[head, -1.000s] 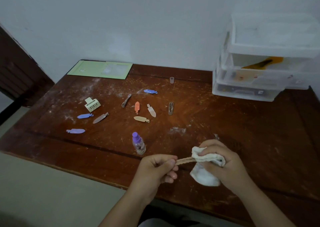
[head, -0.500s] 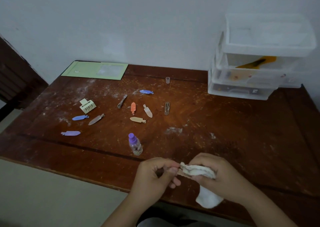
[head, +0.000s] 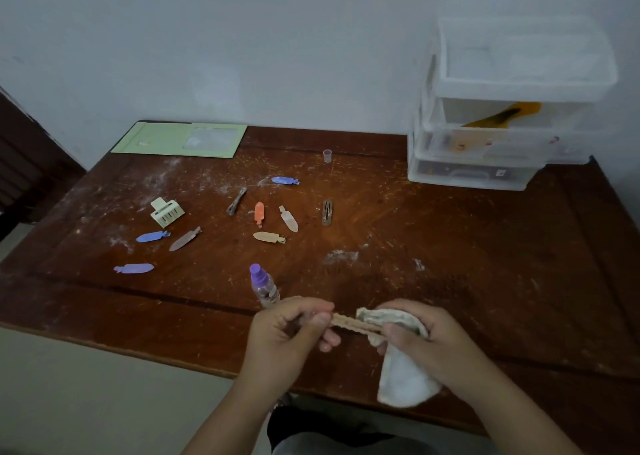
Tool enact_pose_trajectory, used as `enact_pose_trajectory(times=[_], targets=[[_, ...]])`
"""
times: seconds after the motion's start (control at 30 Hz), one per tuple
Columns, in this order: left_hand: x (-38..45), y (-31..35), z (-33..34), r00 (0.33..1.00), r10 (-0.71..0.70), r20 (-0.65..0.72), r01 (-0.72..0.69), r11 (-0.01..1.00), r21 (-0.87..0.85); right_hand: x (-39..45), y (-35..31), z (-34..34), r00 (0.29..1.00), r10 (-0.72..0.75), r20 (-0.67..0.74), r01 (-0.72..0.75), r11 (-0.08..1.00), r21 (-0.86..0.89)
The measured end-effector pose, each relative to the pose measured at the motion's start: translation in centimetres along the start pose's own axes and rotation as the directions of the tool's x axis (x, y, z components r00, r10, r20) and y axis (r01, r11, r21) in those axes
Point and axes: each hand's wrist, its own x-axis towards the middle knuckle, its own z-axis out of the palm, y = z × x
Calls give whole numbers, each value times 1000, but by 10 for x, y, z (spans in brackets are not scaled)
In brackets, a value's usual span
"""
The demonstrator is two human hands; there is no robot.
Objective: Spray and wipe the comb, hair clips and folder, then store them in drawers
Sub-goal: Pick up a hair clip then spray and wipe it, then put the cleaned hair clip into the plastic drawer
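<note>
Over the table's (head: pixel 450 246) near edge, the left hand (head: pixel 287 333) pinched one end of a tan hair clip (head: pixel 346 323) between thumb and curled fingers. The right hand (head: pixel 422 336) gripped a white cloth (head: pixel 401 378) folded around the clip's other end. A purple-capped spray bottle (head: pixel 264 285) stood just beyond the left hand. More hair clips (head: pixel 259 212) lay scattered across the table's middle and left side, a cream claw clip (head: pixel 166 212) among them. The green folder (head: pixel 180 140) lay at the far left corner, the clear drawer unit (head: pixel 502 108) at the far right.
</note>
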Motion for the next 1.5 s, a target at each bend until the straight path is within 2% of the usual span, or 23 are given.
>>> enact_pose_trajectory(times=[0.1,0.23,0.33,0.43,0.6,0.63,0.67,0.7,0.73,0.77,0.83,0.9,0.93,0.97,1.03,1.1,1.17,1.2,1.23,1.27,1.33,1.43,1.5], targets=[[1,0,4,999,-9,-50,6,998,-65,0,1,5,1000,-22,-22,22,1000,20],[-1,-7,17,980,-190,-58,163,936,-312,0,1,11,976,-21,-219,38,997,71],[-6,-13,28,975,-220,20,217,935,-281,-1,1,19,961,-95,-259,83,995,-58],[-7,-15,31,972,-236,6,227,928,-296,-2,6,23,943,-158,-293,114,980,-162],[1,-19,33,952,-302,-53,272,912,-306,0,21,14,951,-107,-291,51,980,-193],[4,-21,32,947,-312,-70,281,916,-288,2,27,9,943,-118,-310,28,960,-279],[9,-23,31,944,-321,-80,292,921,-260,6,36,3,930,-176,-322,11,891,-454],[13,-25,31,942,-324,-82,299,927,-227,11,48,-4,918,-249,-308,-7,768,-640],[19,-27,31,941,-329,-82,307,929,-205,17,60,-8,914,-278,-294,-39,663,-748],[24,-28,33,941,-331,-73,313,931,-188,24,68,-11,920,-276,-278,-75,574,-816],[36,-26,37,942,-334,-44,324,934,-153,36,70,-10,944,-177,-277,-187,404,-895],[49,-20,42,945,-326,-6,324,939,-113,44,64,-15,964,-70,-256,-209,396,-894],[56,-15,45,949,-314,7,314,946,-81,45,61,-20,966,26,-259,-238,490,-839],[63,-10,48,957,-289,20,290,956,-40,45,55,-27,961,83,-262,-263,553,-790],[80,4,59,974,-219,52,216,974,68,46,40,-42,946,-42,-323,-219,651,-727],[101,20,75,985,-141,102,120,975,187,51,26,-70,867,-211,-452,-165,733,-660],[125,38,94,986,-42,159,-10,949,314,63,10,-103,710,-430,-558,-115,711,-694],[139,48,105,983,12,185,-81,924,374,69,3,-120,602,-558,-571,-120,644,-755],[153,58,117,977,56,206,-139,899,414,77,-5,-138,503,-647,-573,-162,581,-798],[167,69,131,970,82,231,-179,880,440,84,-11,-154,452,-680,-577,-208,549,-810],[194,89,159,949,146,280,-277,812,514,96,-26,-181,454,-671,-586,-275,520,-808],[222,110,201,885,230,406,-460,573,678,107,-34,-208,501,-664,-556,-341,438,-831],[236,110,222,863,208,460,-503,421,755,111,-32,-216,511,-662,-549,-345,427,-836]])
